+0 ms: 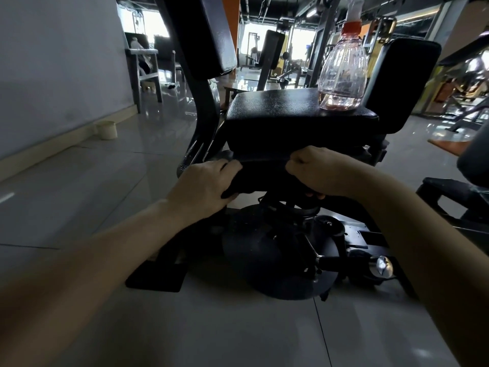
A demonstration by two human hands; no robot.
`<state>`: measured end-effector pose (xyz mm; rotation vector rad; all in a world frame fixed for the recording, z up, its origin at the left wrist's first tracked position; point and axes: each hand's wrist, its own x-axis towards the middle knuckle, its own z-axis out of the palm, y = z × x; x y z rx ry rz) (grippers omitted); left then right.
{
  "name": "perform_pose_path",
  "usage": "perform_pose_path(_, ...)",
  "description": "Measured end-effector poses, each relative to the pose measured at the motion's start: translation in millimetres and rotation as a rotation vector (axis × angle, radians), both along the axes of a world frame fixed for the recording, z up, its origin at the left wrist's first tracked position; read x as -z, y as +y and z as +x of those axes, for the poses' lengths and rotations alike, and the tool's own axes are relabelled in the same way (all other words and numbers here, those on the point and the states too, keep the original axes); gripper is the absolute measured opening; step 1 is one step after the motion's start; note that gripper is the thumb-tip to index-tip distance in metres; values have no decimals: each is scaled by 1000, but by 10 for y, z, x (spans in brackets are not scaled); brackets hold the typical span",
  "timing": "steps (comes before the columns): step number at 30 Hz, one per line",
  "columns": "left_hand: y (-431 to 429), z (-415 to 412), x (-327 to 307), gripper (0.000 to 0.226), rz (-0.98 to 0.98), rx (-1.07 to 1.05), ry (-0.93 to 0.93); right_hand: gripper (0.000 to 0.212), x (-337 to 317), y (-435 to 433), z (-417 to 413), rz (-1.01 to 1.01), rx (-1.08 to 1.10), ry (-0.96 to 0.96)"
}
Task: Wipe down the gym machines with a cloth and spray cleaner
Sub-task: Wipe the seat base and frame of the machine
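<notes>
Forearms, both bare, extended from the lower corners of the frame toward the front edge of a gym machine's black padded seat (277,109). The left hand (205,181) had its fingers curled round the left end of a dark cloth (264,178). The right hand (315,170) was closed in a fist on the right end, so that the cloth was stretched between them just below the seat's front edge. Whether the cloth touched the pad or the frame beneath it could not be told, since all three were nearly black and in shadow. The cloth's lower edge and folds were likewise hard to make out, and how far the fingers wrapped behind it could not be seen.

A clear plastic spray bottle with a red collar (342,75) stood upright on the seat's far right corner, with a little pinkish liquid at its bottom. Its spray head was washed out by backlight and cut off at the top of the frame. A black upright pad (211,35) left of the seat was also cut off at the top, and another black pad (402,83) stood to the right, behind the bottle.

Under the seat a black round disc (264,260) and a chrome knob (381,266) showed, their linkage lost in shadow. A pale cup (107,129) sat on the glossy grey tiled floor (105,181) by the wall at left.
</notes>
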<state>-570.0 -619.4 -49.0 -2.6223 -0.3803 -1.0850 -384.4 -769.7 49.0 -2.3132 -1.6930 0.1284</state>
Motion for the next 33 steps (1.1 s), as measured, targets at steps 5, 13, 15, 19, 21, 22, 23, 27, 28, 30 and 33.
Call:
perform_pose_path(5, -12, -17, -328, 43, -495, 43, 196, 36, 17, -19, 6, 7, 15, -44)
perform_pose_path(13, -223, 55, 98, 43, -275, -132, -85, 34, 9, -20, -14, -1, 17, -9)
perform_pose_path(15, -244, 59, 252, 48, -188, -155, -153, 33, 8, -30, -10, 0, 8, -4)
perform_pose_path(19, -293, -86, 559, 84, -56, -216, -72, 33, -21, -49, -26, -18, 8, -36)
perform_pose_path(21, -275, -171, 580, 81, -9, -201, -33, 32, -25, -58, -29, -17, -1, -64)
perform_pose_path(22, -245, -195, 541, 74, 4, -200, -50, 32, -28, -58, -36, -20, -8, -82)
perform_pose_path(23, -209, -194, 485, 68, -11, -196, -81, 31, -28, -62, -29, -23, -11, -99)
perform_pose_path(27, -112, -167, 298, 48, -107, -173, -121, 30, -24, -74, -14, -28, -15, -147)
perform_pose_path(28, -112, -154, 280, 44, -117, -165, -130, 30, -24, -74, -13, -33, -19, -165)
perform_pose_path(30, -153, -96, 245, 37, -197, -143, -212, 29, -19, -84, -17, -41, -19, -207)
perform_pose_path(33, -293, 9, 195, 35, -343, -174, -368, 28, -9, -68, -1, -55, -15, -204)
